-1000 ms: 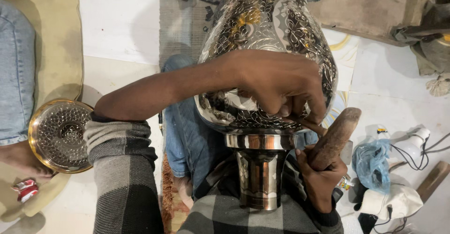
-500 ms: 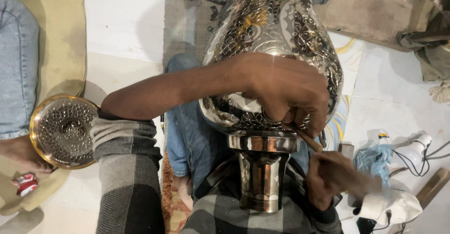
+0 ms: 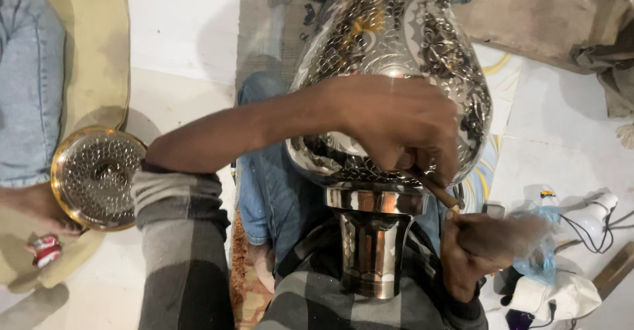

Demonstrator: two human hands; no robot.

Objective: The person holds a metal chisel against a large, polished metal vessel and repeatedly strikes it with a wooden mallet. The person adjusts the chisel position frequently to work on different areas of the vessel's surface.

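Note:
A large engraved silver-coloured metal vase [image 3: 396,33] lies across my lap, its shiny neck [image 3: 373,244] pointing toward me. My left hand [image 3: 403,125] reaches over the vase's belly and pinches a thin wooden-handled chisel [image 3: 436,190], whose tip rests on the patterned metal near the neck. My right hand [image 3: 465,260] sits low at the right of the neck and grips a brown wooden mallet [image 3: 505,234]. The mallet is blurred with motion and lies just beside the chisel's rear end.
A round brass bowl [image 3: 96,178] with a dimpled inside sits on the floor at left, beside another person's jeans-clad leg [image 3: 30,85] and a small red can [image 3: 46,249]. White objects with cables [image 3: 588,214] and a blue plastic bag [image 3: 538,257] lie at right.
The mallet in my right hand has swung from a raised slant down toward the chisel's end. My left hand has stayed on the chisel against the vase.

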